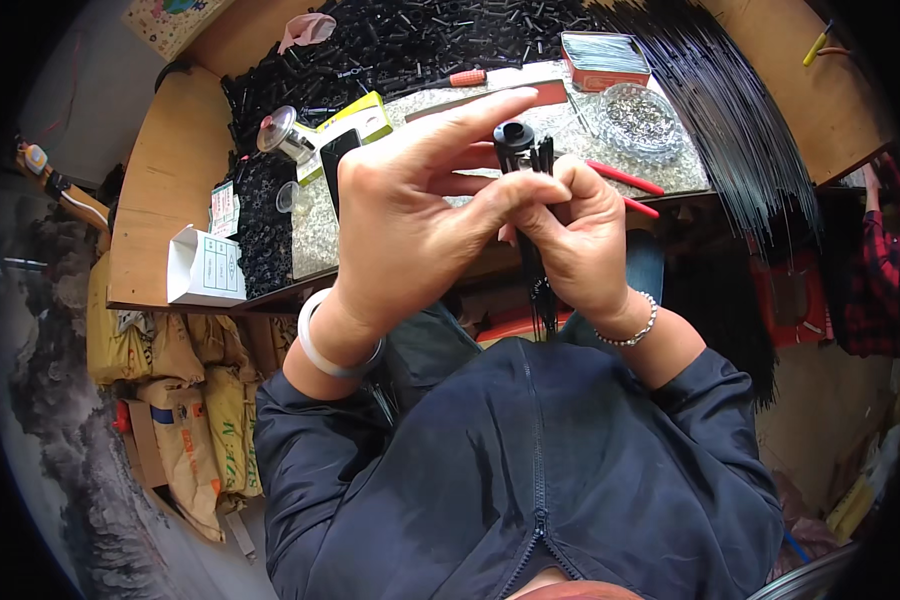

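Above the table's near edge, my two hands meet, thumbs and fingertips close together. In my right hand (585,240) a bundle of thin black rods (544,318) is gripped; it hangs down below the fist, and its short upper ends stick up past the fingers. My left hand (400,215) has its forefinger stretched out, while its thumb and other fingers close round a black tubular part (513,134) with a round hole in its top. The thumb hides the lower portion of that part, so whether it touches the rods I cannot tell.
Many small black parts (400,45) are heaped at the back. Long black rods (730,110) lie at the right. Beside them are a clear dish (640,122) of small metal pieces, a tin (606,62) and red-handled pliers (625,178). A white box (205,267) stands left.
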The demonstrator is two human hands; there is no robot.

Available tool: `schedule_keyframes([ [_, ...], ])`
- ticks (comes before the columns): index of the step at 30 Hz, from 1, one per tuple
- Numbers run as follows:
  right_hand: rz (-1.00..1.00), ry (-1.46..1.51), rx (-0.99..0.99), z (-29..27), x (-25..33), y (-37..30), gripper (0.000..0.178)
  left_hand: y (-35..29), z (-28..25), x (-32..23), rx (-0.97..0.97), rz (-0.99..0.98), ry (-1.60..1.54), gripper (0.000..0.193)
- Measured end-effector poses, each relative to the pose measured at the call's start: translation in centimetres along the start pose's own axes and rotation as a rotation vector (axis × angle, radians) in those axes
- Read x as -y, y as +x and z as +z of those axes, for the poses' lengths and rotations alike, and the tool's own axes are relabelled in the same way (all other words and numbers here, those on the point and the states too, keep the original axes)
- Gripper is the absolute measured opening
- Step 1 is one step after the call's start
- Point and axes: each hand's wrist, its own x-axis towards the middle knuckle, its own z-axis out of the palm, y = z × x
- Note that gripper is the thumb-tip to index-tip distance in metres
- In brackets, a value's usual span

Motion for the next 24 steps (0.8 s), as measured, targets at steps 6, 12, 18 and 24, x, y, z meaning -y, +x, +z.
schedule_keyframes([
  [6,-0.046,0.099,0.031,0.2,0.0,-0.4,0.011,-0.2,0.3,0.6,-0.137,0.204,0.403,0.027],
  [12,-0.029,0.279,0.134,-0.8,-0.2,-0.4,0.008,-0.6,0.1,-0.3,-0.02,0.112,0.405,0.027],
  [18,0.002,0.248,0.157,-1.4,-0.8,-0.6,0.012,-0.1,-0.9,0.4,0.064,0.045,0.222,0.029],
  [24,0.07,0.307,0.167,-1.4,-0.5,-0.1,0.017,0.1,-0.7,0.5,0.091,0.076,0.212,0.031],
])
